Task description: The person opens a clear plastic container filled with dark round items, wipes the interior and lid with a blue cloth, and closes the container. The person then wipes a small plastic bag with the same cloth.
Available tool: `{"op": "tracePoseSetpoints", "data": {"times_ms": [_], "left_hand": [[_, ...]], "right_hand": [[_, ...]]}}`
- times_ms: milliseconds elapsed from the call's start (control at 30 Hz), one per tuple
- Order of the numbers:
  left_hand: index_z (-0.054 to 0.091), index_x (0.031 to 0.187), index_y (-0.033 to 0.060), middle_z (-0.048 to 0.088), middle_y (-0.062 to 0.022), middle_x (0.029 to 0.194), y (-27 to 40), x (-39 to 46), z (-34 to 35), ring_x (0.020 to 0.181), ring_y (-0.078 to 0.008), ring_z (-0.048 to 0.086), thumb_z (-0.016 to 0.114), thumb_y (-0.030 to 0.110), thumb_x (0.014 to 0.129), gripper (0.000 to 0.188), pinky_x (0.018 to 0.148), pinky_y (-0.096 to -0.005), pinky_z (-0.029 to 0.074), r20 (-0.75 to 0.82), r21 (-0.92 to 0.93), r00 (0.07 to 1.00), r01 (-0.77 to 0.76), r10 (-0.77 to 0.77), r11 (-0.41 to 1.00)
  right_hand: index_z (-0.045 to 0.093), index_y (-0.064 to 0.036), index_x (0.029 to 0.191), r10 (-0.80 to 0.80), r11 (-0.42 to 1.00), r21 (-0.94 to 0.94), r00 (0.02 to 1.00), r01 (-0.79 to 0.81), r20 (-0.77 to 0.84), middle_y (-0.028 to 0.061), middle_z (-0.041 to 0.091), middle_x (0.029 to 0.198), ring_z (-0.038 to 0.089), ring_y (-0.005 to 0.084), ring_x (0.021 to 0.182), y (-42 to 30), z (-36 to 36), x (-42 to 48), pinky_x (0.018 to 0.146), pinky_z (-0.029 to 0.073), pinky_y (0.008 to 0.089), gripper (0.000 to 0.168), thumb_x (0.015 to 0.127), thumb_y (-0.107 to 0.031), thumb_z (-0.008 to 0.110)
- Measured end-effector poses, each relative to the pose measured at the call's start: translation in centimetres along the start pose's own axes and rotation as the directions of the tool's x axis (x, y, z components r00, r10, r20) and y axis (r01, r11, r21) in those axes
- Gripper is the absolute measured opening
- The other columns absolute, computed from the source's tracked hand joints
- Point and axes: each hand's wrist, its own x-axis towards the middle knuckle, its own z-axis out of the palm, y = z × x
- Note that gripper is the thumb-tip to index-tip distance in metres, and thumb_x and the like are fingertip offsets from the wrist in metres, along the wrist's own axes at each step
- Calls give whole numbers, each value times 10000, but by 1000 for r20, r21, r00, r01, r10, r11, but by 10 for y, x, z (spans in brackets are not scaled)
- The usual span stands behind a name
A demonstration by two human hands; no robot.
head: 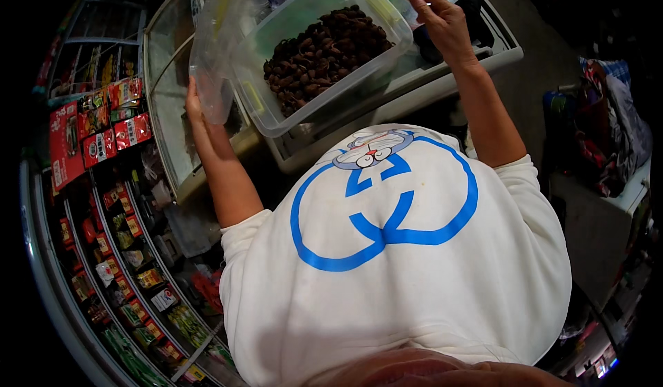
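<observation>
A clear plastic storage box [311, 120] with yellow-green latches sits on the glass-topped case in front of me, part filled with a heap of dark brown, pod-like pieces [323, 58] that look like water caltrops. My left hand [199, 99] holds the clear plastic lid [212, 76], which is tilted up along the box's left side; the fingers behind it are partly hidden. Over the right end of the case, my right hand [437, 17] is raised beside the box, not touching it. Its fingers are bent, with thumb and forefinger near each other, and whether something small is between them cannot be told.
A second glass-topped case [173, 76] stands at the left, beside shelves with red packets [98, 146] and rows of small packages [150, 278]. A dark object [427, 45] lies under my right hand. Bags [611, 123] are piled on a white surface at the right.
</observation>
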Motion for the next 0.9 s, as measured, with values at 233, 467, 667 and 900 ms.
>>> {"op": "tracePoseSetpoints", "data": {"times_ms": [233,467,667,900], "left_hand": [[566,1130,68,632,-53,1052,-40,-23,8,725,-168,628,579,279,908,307,595,-274,515,-151,334,972,-121,180,935],[537,1127,35,625,-62,993,-67,-35,16,686,-160,623,600,259,898,327,532,-257,468,-86,486,952,-217,294,847],[543,1177,-30,617,-107,983,-63,-26,22,831,-227,621,583,348,890,476,782,-309,477,45,947,860,-199,509,252],[510,1233,-4,606,-157,1074,-83,3,-25,973,-231,584,540,414,898,537,839,-319,440,27,955,911,-146,412,259]], "right_hand": [[560,-103,1246,92,943,326,994,-70,-53,53,577,1212,546,156,1037,11,3,7,877,412,273,448,938,-421,491],[486,-80,1326,302,921,212,942,-328,148,70,575,1207,524,155,1109,34,19,-9,907,404,272,527,920,-414,535],[478,-47,1320,234,967,95,971,-237,38,93,594,1154,541,143,1053,23,28,-26,885,411,250,521,930,-388,532],[473,-41,1317,252,960,109,966,-256,55,97,586,1139,535,150,1049,30,35,-35,918,394,258,493,933,-344,535]]}}
